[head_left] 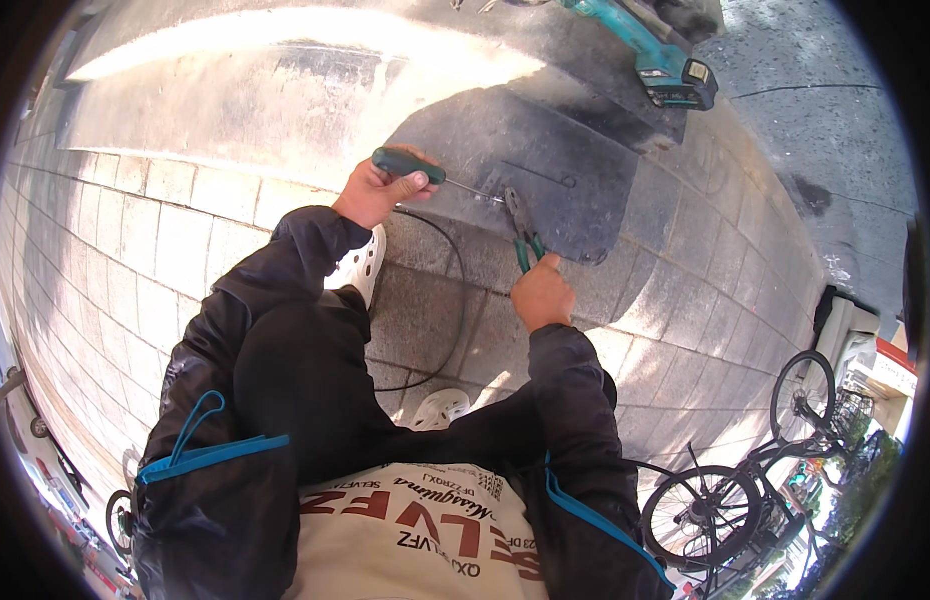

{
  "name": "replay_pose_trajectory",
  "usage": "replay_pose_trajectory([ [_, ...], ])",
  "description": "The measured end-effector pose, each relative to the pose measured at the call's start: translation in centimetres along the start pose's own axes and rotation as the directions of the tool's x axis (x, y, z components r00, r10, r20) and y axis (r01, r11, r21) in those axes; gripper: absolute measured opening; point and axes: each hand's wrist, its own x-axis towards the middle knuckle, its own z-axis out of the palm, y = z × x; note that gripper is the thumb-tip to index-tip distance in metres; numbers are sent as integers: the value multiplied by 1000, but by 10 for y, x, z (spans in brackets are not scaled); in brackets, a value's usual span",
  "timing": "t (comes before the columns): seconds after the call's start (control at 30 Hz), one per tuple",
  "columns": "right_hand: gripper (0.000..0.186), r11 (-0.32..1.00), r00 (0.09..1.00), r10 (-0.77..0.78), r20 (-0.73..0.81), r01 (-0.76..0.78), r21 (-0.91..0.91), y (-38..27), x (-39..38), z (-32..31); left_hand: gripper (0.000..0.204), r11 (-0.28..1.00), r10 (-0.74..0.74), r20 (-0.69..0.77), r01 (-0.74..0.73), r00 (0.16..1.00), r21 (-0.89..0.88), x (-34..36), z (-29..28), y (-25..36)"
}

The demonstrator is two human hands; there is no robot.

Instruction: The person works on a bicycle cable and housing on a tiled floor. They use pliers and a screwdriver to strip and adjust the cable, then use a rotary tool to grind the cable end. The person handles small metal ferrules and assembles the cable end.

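Nearest to me, my light printed shirt [335, 560] and dark jacket [225, 540], trimmed in blue, are noted, followed by my black trousers [310, 375]. Beyond them, two white perforated clogs [441, 408] are partly visible on the stone paving [425, 290], with a black cable [464, 280] curving between my knees. My right hand [543, 297] holds a pair of pliers [520, 220] with green grips; its fingers are wrapped around the handles, the tool's nose pointing away from me. My left hand [378, 193], slightly farther out, has its fingers closed around the dark green handle of a screwdriver [413, 166], thumb along the near side. The screwdriver's thin shaft runs rightward to the nose of the pliers; whether it is clamped there I cannot tell. Both tools are over a dark sheet [590, 225], on which a thin hooked rod [540, 174] lies just beyond the pliers. Farther off, a teal power tool [640, 45] with a black battery is at the upper edge. A bicycle [701, 513] is recorded well to my right.
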Motion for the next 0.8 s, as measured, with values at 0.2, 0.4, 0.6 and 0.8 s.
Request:
replay_pose_trajectory([
  [0.2,39,1000,1000,-9,4,9,14,0,-1,1,31,984,94,101,-107,991,141,8,18,11],
  [0.4,41,1000,1000,0,-24,-1,-22,1,0,4,33,973,112,132,-135,985,185,14,27,14],
  [0.6,41,999,999,-18,-45,20,42,2,-2,3,31,966,119,124,-144,985,216,15,25,20],
  [0.8,40,999,999,-20,-40,21,26,2,0,5,34,972,128,121,-149,984,183,15,26,19],
])
